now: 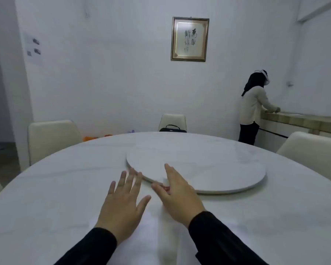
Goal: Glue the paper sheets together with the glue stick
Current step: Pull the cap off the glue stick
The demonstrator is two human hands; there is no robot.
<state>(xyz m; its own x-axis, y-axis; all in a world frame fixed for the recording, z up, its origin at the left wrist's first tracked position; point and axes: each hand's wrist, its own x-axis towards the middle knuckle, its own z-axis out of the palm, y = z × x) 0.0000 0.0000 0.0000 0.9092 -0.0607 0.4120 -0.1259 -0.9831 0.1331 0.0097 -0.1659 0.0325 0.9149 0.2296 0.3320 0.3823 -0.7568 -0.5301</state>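
Observation:
White paper sheets [157, 226] lie on the white round table [46, 197] in front of me, pale and hard to tell from the tabletop. My left hand [122, 203] hovers over them, palm down, fingers spread, holding nothing. My right hand [178, 196] reaches forward beside it with fingers extended toward the turntable's edge. A small red object [166, 188], perhaps the glue stick, shows just under my right thumb; whether the hand touches it is unclear.
A round white turntable [218, 169] sits at the table's middle. Cream chairs [52, 138] stand around the table; a black bag [172, 129] rests on the far one. A person [253, 108] stands at a counter at the right wall.

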